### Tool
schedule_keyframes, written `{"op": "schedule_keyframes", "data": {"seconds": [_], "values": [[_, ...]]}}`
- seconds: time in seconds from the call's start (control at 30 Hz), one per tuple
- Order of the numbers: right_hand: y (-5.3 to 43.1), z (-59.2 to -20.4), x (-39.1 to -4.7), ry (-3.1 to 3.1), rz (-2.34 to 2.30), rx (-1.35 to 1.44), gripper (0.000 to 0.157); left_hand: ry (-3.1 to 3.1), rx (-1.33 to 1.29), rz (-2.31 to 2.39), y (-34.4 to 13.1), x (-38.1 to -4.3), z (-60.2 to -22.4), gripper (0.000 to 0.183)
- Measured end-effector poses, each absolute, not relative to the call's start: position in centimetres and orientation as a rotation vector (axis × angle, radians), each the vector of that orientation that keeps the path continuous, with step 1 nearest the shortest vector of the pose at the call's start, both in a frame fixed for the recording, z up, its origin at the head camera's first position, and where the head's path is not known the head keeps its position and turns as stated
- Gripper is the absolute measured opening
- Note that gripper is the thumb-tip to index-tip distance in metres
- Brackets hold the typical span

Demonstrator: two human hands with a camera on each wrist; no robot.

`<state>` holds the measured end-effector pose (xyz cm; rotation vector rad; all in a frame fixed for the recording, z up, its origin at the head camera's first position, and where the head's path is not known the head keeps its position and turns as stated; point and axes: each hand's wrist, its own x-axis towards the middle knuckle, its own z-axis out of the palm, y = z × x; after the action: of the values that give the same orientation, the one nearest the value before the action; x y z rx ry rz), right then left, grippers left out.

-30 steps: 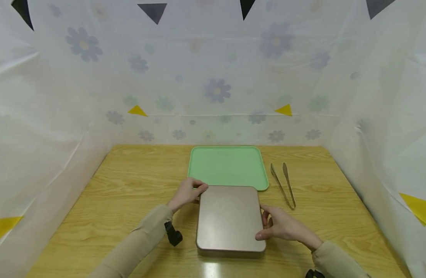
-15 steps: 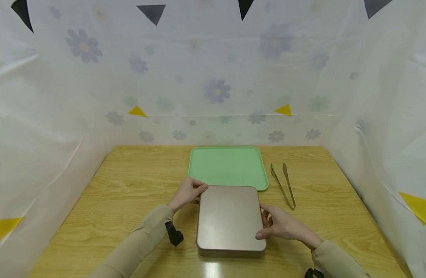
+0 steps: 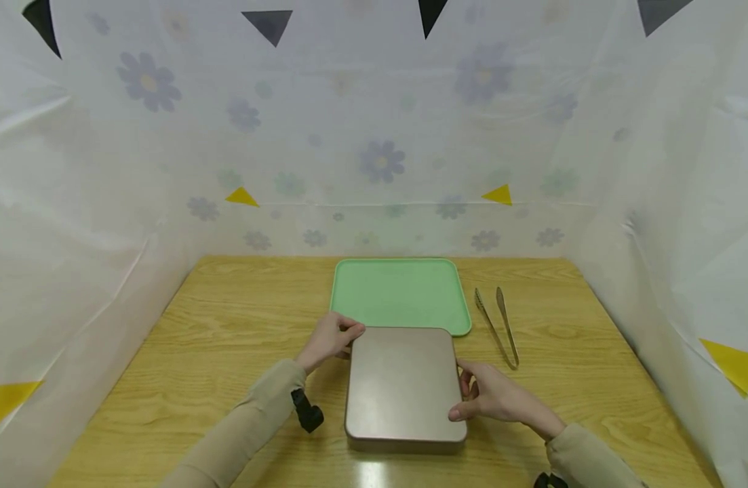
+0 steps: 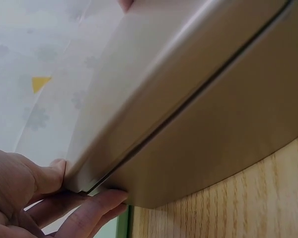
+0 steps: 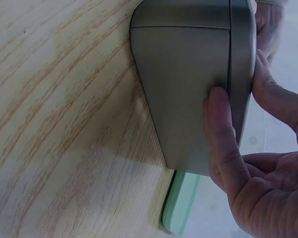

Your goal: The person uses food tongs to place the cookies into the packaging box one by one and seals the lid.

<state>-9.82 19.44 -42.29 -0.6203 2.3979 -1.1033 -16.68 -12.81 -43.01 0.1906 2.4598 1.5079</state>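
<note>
In the head view a flat, bronze-grey metal tin [image 3: 404,386] lies on the table, its lid on. My left hand [image 3: 331,337] pinches the tin's far left corner. The left wrist view shows that thumb [image 4: 50,177] at the lid's edge, with fingertips [image 4: 111,198] against the side wall by the dark lid seam. At the tin's right side, near the front, my right hand [image 3: 496,394] holds the edge. Seen from the right wrist, its thumb [image 5: 273,94] touches the lid while a fingertip [image 5: 219,104] presses the side below the seam. What the tin contains is hidden.
A light green tray [image 3: 401,293] lies just behind the tin. Metal tongs [image 3: 508,328], spread in a V, lie right of the tray. The wooden table [image 3: 251,298] is bounded by white flowered sheeting [image 3: 325,135] at the back and sides.
</note>
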Motion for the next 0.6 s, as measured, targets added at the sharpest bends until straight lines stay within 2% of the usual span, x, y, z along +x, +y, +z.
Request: {"op": "schedule_keyframes", "data": {"seconds": [0.6], "values": [[19.49, -42.31, -9.77, 2.39, -1.125, -0.645, 0.104, 2.473, 0.196, 1.505, -12.77, -16.85, -43.26, 0.025]]}}
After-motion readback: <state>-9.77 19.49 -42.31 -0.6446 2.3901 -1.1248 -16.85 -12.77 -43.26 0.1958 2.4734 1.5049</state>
